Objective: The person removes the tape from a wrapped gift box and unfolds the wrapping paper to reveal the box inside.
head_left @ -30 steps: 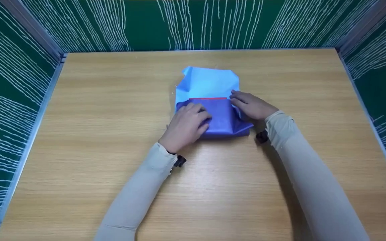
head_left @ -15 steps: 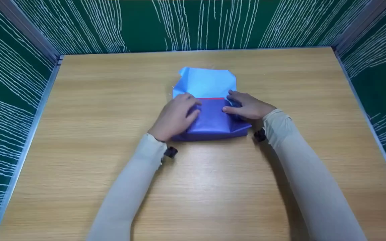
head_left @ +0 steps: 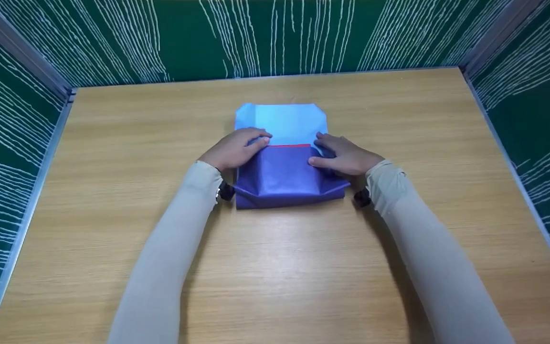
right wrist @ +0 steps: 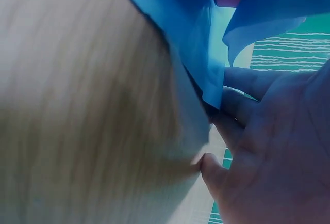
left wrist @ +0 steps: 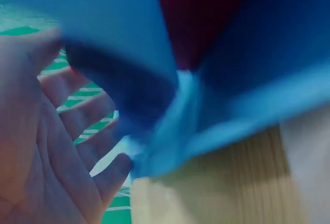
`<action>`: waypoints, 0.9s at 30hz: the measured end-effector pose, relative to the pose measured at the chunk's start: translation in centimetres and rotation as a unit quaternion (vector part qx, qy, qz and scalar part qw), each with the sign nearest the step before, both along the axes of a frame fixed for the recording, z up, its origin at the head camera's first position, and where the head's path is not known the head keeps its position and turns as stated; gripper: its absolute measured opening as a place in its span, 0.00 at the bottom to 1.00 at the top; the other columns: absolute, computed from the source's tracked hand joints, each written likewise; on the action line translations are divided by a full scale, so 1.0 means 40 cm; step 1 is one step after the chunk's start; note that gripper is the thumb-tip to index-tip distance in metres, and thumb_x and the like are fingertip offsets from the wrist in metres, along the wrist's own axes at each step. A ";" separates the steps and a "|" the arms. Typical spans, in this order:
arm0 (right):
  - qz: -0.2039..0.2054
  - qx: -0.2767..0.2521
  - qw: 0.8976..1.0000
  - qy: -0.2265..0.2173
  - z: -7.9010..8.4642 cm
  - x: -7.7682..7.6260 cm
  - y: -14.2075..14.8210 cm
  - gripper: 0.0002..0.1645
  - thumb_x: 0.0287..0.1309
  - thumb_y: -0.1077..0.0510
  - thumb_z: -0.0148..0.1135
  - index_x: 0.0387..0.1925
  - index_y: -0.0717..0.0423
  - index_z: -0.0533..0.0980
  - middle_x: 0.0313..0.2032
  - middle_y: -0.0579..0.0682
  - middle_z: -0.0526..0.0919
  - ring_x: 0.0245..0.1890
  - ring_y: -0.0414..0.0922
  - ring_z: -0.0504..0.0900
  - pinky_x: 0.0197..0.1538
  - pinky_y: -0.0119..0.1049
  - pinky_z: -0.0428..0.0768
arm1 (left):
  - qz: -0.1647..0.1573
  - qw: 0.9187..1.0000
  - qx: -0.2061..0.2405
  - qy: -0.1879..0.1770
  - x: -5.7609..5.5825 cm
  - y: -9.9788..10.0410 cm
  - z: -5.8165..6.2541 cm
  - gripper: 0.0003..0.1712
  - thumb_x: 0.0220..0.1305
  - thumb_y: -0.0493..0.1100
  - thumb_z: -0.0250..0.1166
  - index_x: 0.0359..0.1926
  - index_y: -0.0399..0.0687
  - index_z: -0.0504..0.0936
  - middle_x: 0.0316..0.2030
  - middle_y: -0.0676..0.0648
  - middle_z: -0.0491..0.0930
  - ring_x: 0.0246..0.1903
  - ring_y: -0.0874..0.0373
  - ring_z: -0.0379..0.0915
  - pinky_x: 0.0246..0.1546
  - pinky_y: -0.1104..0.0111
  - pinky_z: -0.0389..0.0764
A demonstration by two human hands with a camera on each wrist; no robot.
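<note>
A sheet of blue wrapping paper (head_left: 289, 174) is folded up over a red box (left wrist: 201, 12), whose end shows dark between the paper layers in the left wrist view. In the head view only a thin red line of it appears along the fold. The paper's lighter far flap (head_left: 284, 119) lies spread behind. My left hand (head_left: 237, 149) touches the left side of the bundle, thumb on the paper and fingers fairly straight. At the right side, my right hand (head_left: 344, 155) rests against the paper with its fingers extended. In the right wrist view, its fingertips meet the loose paper edge (right wrist: 206, 64).
The bundle lies on a wooden table (head_left: 284, 267) with wood grain. Green panels (head_left: 189, 43) with white streaks stand at the back and both sides. Side folds of paper stick out at the bundle's near corners.
My left hand has moved off the top of the bundle to its left side, uncovering the near-left fold. The far flap looks straighter. My right hand stays at the right side, thumb now out over the paper.
</note>
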State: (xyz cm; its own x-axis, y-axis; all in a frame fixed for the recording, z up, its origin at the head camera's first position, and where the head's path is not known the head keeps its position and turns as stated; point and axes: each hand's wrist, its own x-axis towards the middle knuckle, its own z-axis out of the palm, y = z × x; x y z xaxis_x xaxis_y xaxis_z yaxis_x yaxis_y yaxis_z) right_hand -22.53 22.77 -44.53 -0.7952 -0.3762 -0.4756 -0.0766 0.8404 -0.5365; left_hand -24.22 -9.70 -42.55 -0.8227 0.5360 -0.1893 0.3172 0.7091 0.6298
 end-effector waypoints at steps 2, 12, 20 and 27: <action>0.000 -0.002 1.000 0.003 -0.003 0.001 -0.001 0.69 0.53 0.10 0.46 0.84 0.39 0.40 0.83 0.49 0.39 0.82 0.59 0.33 0.76 0.68 0.39 | -0.006 1.000 -0.004 -0.010 -0.013 -0.010 -0.008 0.35 0.80 0.66 0.41 0.74 0.55 0.72 0.75 0.48 0.66 0.76 0.52 0.57 0.77 0.56 0.57; 0.010 -0.006 1.000 0.015 0.002 0.000 0.000 0.67 0.55 0.12 0.47 0.84 0.42 0.43 0.83 0.47 0.40 0.82 0.58 0.35 0.77 0.68 0.41 | 0.008 0.998 -0.063 -0.018 -0.038 -0.043 -0.031 0.31 0.80 0.61 0.45 0.74 0.55 0.72 0.80 0.46 0.57 0.80 0.48 0.46 0.78 0.50 0.50; 0.013 -0.016 1.000 0.009 0.006 0.000 0.002 0.65 0.57 0.13 0.47 0.84 0.39 0.40 0.83 0.47 0.39 0.82 0.58 0.34 0.77 0.68 0.40 | 0.037 0.990 -0.136 0.028 -0.026 -0.070 -0.039 0.30 0.78 0.57 0.53 0.76 0.57 0.69 0.80 0.47 0.54 0.80 0.48 0.45 0.79 0.49 0.48; 0.012 -0.010 1.000 0.007 0.001 -0.003 0.001 0.66 0.56 0.13 0.47 0.84 0.41 0.43 0.83 0.47 0.40 0.82 0.57 0.36 0.76 0.69 0.41 | 0.041 0.991 -0.121 0.033 -0.001 -0.097 -0.031 0.30 0.80 0.53 0.51 0.77 0.52 0.67 0.80 0.44 0.56 0.80 0.47 0.46 0.78 0.49 0.49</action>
